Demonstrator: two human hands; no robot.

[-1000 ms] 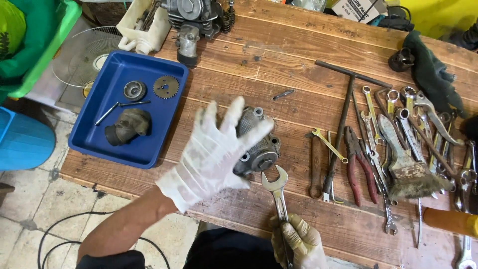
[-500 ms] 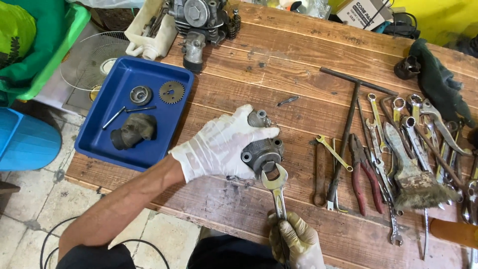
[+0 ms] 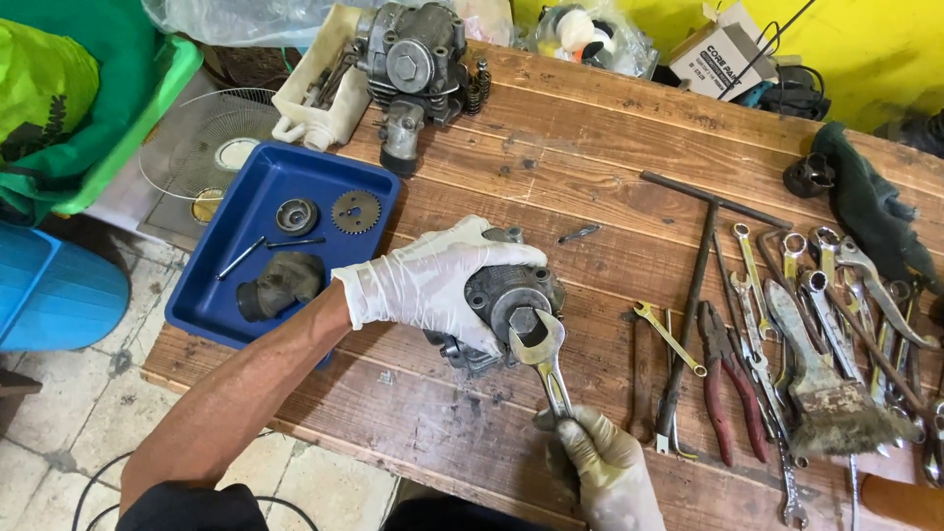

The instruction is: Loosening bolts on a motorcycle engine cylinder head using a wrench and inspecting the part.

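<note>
From the head camera, we see our left hand (image 3: pixel 433 280) in a white glove, fingers wrapped over the top of a grey, grimy cast-metal engine part (image 3: pixel 501 310) that rests on the brown wooden plank table (image 3: pixel 590 147), near its front edge. Our right hand (image 3: pixel 610 467), in a dirtier pale glove, has its fingers closed around the shaft of a silver open-ended spanner (image 3: pixel 546 359); the spanner's head sits on the hexagonal nut on the front of the engine part.

To the left, a blue rectangular plastic tray (image 3: pixel 231 324) lies on the table and holds 1 small toothed metal sprocket (image 3: pixel 355 210), 1 round grey bearing-like ring (image 3: pixel 295 215) and 1 dark curved rubber pipe piece (image 3: pixel 275 285). At the far edge stands a larger grey metal engine block (image 3: pixel 413 59), just beside a cream plastic container (image 3: pixel 315 93).

To the right, well apart from the engine part, lies a spread of hand tools: red-handled pliers (image 3: pixel 723 393), a worn flat paintbrush with a grey handle (image 3: pixel 821 388), a long dark T-handle wrench (image 3: pixel 698 265) and several silver spanners. A dark green cloth (image 3: pixel 870 211) lies at the far right.
</note>
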